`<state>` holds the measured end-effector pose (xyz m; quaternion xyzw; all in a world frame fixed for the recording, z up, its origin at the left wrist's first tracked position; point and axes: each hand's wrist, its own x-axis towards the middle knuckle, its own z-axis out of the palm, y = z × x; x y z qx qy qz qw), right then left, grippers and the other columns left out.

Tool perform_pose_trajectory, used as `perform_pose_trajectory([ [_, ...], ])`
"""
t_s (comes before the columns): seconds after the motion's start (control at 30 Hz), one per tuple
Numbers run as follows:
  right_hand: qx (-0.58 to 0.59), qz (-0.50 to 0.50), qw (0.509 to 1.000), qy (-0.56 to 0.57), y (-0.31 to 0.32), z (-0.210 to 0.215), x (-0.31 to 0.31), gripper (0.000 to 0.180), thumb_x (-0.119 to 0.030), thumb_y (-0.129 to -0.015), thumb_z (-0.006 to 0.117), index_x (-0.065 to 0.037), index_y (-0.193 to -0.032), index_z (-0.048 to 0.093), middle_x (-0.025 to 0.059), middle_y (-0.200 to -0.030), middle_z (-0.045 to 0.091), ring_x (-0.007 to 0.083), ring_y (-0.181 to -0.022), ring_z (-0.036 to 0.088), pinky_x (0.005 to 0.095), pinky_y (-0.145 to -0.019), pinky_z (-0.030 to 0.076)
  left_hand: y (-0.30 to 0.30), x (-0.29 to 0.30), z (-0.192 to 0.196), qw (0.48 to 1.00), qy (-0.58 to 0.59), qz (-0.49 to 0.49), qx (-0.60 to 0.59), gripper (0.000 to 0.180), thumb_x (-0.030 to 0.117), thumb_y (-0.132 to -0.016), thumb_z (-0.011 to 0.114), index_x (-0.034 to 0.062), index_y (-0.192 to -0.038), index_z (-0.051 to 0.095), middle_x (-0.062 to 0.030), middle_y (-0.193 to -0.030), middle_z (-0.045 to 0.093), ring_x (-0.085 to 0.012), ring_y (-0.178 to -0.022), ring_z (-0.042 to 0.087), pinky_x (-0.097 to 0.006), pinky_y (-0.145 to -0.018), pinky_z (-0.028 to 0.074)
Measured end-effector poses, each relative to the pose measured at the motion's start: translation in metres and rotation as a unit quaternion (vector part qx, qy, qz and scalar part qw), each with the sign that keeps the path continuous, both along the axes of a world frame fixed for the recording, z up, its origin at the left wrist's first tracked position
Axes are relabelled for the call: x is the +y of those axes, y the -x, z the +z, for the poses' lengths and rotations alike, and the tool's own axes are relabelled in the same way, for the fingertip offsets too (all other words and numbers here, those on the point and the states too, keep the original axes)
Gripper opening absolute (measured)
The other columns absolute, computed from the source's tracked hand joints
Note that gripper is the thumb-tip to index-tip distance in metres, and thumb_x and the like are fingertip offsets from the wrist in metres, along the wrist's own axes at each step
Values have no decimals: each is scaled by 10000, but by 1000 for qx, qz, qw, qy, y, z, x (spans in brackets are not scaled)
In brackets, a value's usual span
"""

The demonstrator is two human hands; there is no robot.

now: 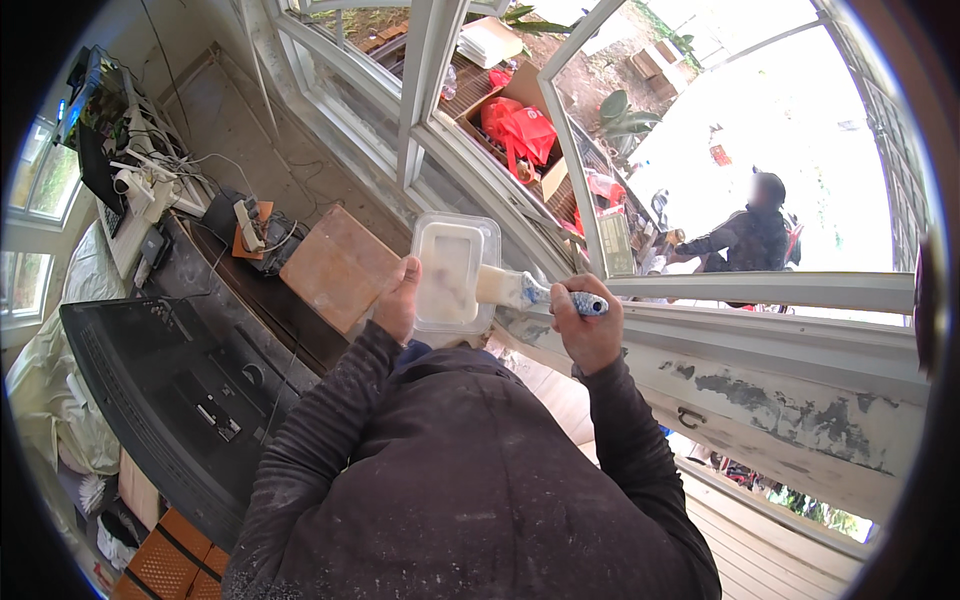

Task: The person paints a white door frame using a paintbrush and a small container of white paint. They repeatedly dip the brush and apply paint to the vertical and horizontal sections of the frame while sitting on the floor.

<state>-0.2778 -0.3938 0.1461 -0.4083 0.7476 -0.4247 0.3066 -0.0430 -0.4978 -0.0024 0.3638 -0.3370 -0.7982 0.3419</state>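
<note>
My left hand [398, 300] grips the left side of a clear plastic tub [487, 236], which holds a whitish substance. In my right hand [588, 330] is the blue-and-white patterned handle of a paintbrush [535, 291]. The brush points left, and its pale bristles reach the tub's right side; whether they touch the rim or hang over it I cannot tell. Both hands are closed. Beneath and beyond the tub runs a white window sill [560, 330] with flaking paint and grey patches.
An open window sash [562, 130] stands at the upper right. Outside, a cardboard box [540, 75] holds red bags, and a person [750, 230] in dark clothes sits further off. A brown board [340, 268], cables and a large black screen [180, 400] lie on my left.
</note>
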Motion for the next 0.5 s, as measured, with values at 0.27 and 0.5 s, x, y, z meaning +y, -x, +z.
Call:
perform_pose_trajectory([
  [0.27,33,35,998,28,7,-4,11,97,-80,-936,637,0,-882,623,23,-688,617,60,-550,571,213,-508,456,5,9,1,999,-24,18,-14,552,488,-1056,423,7,-1294,548,-47,-1153,622,-108,-1057,553,-255,-954,449],
  [0.5,43,33,998,39,14,0,23,103,-79,-934,638,-1,-870,620,17,-685,615,57,-550,570,212,-505,452,11,15,0,999,-1,3,-35,563,491,-1049,445,4,-1315,539,-53,-1168,625,-104,-1069,548,-261,-956,449],
])
